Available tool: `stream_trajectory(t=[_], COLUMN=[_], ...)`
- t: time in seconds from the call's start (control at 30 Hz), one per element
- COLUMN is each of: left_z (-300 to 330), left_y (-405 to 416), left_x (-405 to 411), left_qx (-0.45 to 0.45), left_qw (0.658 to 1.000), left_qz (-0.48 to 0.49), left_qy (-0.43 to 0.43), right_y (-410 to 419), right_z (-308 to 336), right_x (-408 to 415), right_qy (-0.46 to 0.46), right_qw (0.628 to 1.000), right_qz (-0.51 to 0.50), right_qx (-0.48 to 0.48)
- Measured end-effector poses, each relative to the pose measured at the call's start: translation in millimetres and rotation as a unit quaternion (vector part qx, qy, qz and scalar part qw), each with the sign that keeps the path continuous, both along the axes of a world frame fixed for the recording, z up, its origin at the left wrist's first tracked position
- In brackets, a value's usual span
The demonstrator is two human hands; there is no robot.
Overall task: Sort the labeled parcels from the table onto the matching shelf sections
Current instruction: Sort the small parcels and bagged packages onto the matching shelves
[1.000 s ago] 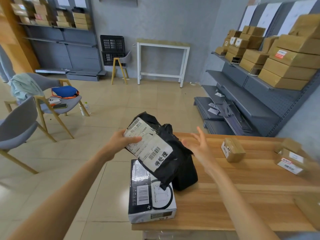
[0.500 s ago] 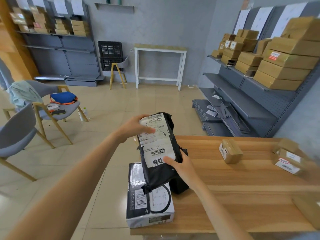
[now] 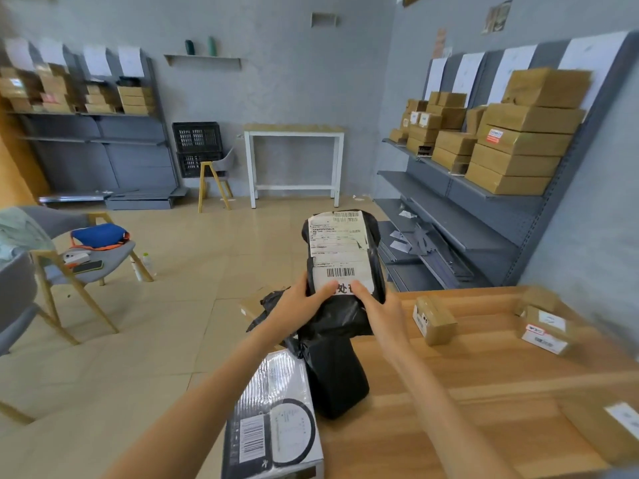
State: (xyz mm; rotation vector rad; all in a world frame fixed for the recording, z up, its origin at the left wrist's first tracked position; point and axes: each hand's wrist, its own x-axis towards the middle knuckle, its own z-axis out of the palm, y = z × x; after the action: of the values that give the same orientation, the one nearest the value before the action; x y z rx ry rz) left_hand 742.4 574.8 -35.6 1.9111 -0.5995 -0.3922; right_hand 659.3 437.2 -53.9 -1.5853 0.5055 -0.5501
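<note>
Black poly-bag parcel (image 3: 345, 271) held upright in front of the person, above the near-left corner of the wooden bench (image 3: 484, 392), white shipping labels facing the camera. Both hands grasp its lower half: left hand (image 3: 297, 302) wraps the left edge w/ thumb across the bottom label, right hand (image 3: 378, 311) grips the right edge w/ thumb on the same label, partly covering the printed characters.

Directly under the held bag: a second black bag (image 3: 337, 382) resting on the bench, and a black-and-white printed box (image 3: 276, 420) at the bench's left edge, overhanging toward the floor. More crumpled black plastic just behind the left wrist, partly hidden.

Right side of bench: small cardboard box (image 3: 436, 319) w/ label on its end, well apart from the hands; two labelled cardboard parcels (image 3: 543, 326) further right, blurred; another one at the near-right corner, cropped.

Grey shelf unit (image 3: 466, 216) on the right wall, top tier stacked w/ cardboard boxes, lower tiers mostly bare w/ loose papers. Second shelf unit (image 3: 96, 133) far left w/ boxes. Btwn them: white table (image 3: 294, 157), black crates, chairs on the tile floor.
</note>
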Motion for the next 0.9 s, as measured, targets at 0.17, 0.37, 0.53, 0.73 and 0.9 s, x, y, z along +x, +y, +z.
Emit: stream_trajectory(t=[0.17,0.37,0.53,0.73,0.9], left_z=[4,16,16,19,22], left_y=[-29,-60,-81,-97,-119], left_x=[-13,-31,-40,-81,-155], left_qx=[-0.015,-0.004,0.129,0.163,0.085], left_qw=[0.998,0.989,0.938,0.796,0.779], left_qz=[-0.051,-0.147,-0.151,-0.221,-0.321], left_qy=[0.031,0.012,-0.284,-0.54,-0.533], right_y=[-19,-40,-51,-28,16], right_z=[5,13,24,36,47], right_x=[-28,-74,-140,-229,-315], right_qy=[0.024,0.033,0.044,0.069,0.088], right_qw=[0.996,0.979,0.939,0.874,0.812], right_qz=[-0.075,-0.201,-0.34,-0.481,-0.577], right_qx=[-0.045,-0.015,0.016,0.013,0.018])
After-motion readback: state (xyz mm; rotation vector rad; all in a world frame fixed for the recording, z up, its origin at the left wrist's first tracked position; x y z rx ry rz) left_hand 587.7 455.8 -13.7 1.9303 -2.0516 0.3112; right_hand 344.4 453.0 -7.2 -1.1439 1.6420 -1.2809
